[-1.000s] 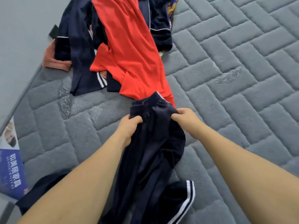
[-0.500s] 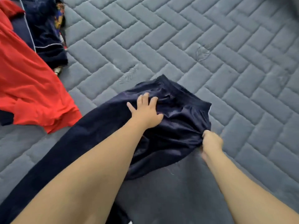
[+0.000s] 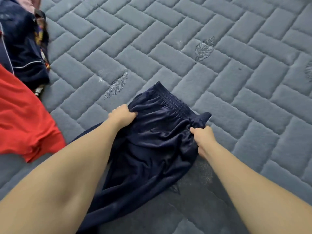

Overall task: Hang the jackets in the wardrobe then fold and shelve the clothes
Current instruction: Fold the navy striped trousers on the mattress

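Pinching the navy trousers (image 3: 152, 142) just below the waistband (image 3: 173, 100), the left hand (image 3: 122, 115) and right hand (image 3: 203, 138) each clamp fabric, probably to pull it flat on the quilted mattress (image 3: 236, 48) for folding; the red garment (image 3: 22, 119) lies well left.

The scene is lit evenly by soft, diffuse light; no glare is seen. Faint shadows are cast beneath the forearms onto the mattress (image 3: 219, 81). Straight quilt lines are bowed by wide-angle distortion, and the top-left corner is blurred.
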The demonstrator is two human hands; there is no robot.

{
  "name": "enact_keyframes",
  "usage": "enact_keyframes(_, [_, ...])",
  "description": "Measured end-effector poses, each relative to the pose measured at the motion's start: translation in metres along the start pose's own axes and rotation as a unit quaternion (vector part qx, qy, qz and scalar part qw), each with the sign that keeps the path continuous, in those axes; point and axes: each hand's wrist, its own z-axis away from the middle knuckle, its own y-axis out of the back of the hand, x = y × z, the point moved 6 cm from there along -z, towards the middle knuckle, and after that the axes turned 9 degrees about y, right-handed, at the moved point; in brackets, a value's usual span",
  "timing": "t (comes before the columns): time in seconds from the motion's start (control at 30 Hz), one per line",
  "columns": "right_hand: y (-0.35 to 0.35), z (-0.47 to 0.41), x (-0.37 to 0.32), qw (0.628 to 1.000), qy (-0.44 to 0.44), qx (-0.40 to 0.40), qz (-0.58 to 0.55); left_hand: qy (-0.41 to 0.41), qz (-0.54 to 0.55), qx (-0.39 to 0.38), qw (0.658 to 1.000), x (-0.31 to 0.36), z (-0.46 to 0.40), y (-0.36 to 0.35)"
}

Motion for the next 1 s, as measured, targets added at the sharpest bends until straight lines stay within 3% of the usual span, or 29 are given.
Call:
enact_keyframes(0.1, [0.023,-0.037,-0.062,0.992,0.092,0.077,-0.051,-0.070,0.049,0.047,0.995,0.041,-0.003,0.033])
enact_keyframes(0.23, [0.057,-0.076,-0.117,0.968,0.142,0.183,-0.094,-0.052,0.185,0.095,0.977,0.091,-0.028,0.088])
enact_keyframes(0.33, [0.040,-0.061,-0.081,0.962,0.113,0.243,-0.055,-0.032,0.139,0.123,0.982,0.075,-0.043,0.076])
enact_keyframes(0.43, [-0.006,-0.001,-0.001,0.956,0.026,0.288,-0.039,0.066,0.064,0.092,0.992,-0.008,-0.028,0.018])
enact_keyframes(0.5, [-0.037,0.046,0.043,0.958,-0.045,0.283,-0.002,0.105,0.040,0.134,0.985,-0.071,0.000,-0.007])
enact_keyframes(0.6, [-0.075,0.082,0.077,0.974,-0.101,0.201,0.004,0.059,0.031,0.199,0.978,-0.116,0.021,-0.006])
enact_keyframes(0.7, [-0.076,0.077,0.075,0.986,-0.085,0.142,-0.018,0.016,0.042,0.252,0.967,-0.120,0.002,0.036])
enact_keyframes(0.8, [-0.049,0.063,0.068,0.989,-0.059,0.123,-0.060,0.087,0.023,0.298,0.950,-0.124,-0.013,0.085])
enact_keyframes(0.83, [-0.040,0.060,0.066,0.991,-0.052,0.109,-0.064,0.079,0.013,0.296,0.952,-0.120,-0.010,0.089])
enact_keyframes(0.9, [-0.026,0.059,0.068,0.993,-0.046,0.092,-0.056,-0.024,0.019,0.244,0.969,-0.102,0.010,0.073])
enact_keyframes(0.93, [-0.020,0.060,0.070,0.994,-0.049,0.084,-0.056,-0.085,0.064,0.175,0.979,-0.092,0.028,0.052])
enact_keyframes(1.0, [-0.018,0.069,0.075,0.993,-0.075,0.047,-0.076,-0.113,0.162,-0.056,0.979,-0.086,0.073,-0.011])
